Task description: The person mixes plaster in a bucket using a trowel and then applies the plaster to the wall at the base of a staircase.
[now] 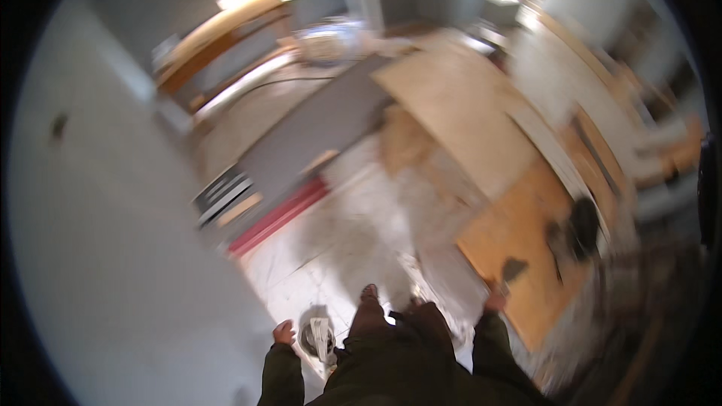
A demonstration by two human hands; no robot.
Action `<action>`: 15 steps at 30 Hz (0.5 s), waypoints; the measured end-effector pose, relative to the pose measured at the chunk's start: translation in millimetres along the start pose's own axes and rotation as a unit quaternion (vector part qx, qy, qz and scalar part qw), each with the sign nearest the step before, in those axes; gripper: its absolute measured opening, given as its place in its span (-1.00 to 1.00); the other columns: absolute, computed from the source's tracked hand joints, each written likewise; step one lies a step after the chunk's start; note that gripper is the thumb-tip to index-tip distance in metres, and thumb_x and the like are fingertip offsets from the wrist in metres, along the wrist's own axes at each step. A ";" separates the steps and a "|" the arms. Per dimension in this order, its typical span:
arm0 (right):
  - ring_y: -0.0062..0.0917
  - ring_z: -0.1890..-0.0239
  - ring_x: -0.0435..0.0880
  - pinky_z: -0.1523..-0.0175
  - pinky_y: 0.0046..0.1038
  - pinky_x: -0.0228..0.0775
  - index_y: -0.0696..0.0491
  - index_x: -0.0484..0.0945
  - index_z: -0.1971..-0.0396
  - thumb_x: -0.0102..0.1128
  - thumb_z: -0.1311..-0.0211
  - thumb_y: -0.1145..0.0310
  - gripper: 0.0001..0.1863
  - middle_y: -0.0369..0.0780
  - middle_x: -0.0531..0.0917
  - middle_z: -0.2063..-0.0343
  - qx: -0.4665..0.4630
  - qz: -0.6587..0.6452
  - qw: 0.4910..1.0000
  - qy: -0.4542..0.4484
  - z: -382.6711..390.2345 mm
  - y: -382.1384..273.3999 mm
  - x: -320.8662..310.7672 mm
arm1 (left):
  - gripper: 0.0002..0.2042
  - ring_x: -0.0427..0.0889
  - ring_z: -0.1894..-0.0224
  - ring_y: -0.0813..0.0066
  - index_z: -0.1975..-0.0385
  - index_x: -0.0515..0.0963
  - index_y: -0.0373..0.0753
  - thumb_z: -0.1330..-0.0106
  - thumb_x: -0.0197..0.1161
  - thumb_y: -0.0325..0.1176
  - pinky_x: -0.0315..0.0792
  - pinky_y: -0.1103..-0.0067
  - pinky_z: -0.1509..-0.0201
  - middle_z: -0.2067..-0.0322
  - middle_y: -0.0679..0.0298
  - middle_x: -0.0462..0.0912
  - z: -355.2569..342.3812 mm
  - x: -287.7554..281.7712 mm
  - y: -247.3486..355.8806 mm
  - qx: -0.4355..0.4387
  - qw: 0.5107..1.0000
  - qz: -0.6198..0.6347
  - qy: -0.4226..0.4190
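Note:
My right hand is closed on a putty knife, whose dark, flared blade points away from me over an orange-brown board. To the lower left is my left hand, with its fingers blurred; nothing shows in it. Just right of that hand, a round bucket with a pale, strip-like thing in it appears low by the floor. Whether the left hand touches the bucket is unclear. Dark sleeves cover both forearms.
A pale wall runs close along my left. Ahead lie a grey panel, a red strip and plywood sheets. An orange-brown board is at right, with clutter beyond. A wooden bench stands far left near a bright window.

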State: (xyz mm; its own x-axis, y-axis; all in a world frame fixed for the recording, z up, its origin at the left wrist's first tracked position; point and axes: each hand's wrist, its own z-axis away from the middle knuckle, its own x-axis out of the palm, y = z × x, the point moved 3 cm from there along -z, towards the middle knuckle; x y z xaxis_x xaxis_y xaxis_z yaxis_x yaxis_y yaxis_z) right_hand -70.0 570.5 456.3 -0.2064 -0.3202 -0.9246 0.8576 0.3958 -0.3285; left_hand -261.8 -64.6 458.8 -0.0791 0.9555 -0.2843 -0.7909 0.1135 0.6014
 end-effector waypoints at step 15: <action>-0.09 0.47 0.58 0.31 -0.17 0.42 0.10 0.34 0.02 0.14 -0.04 0.01 -0.42 0.00 0.57 0.62 0.195 -0.450 0.868 0.074 -20.6 -80.5 -11.9 | -0.55 0.51 0.33 0.44 0.14 0.48 -0.27 -0.19 0.08 0.01 0.37 0.51 0.20 0.37 0.22 0.57 -105.7 279.3 144.8 0.650 0.436 -0.537 -0.316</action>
State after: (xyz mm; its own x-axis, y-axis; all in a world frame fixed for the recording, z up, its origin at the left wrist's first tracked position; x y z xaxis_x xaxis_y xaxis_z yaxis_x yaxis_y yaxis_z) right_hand -146.3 560.2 489.7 -0.9098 -0.2219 -0.3508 0.4050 -0.2889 -0.8675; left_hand -462.6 189.9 387.6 0.4212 -0.0007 -0.9069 0.8774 0.2536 0.4073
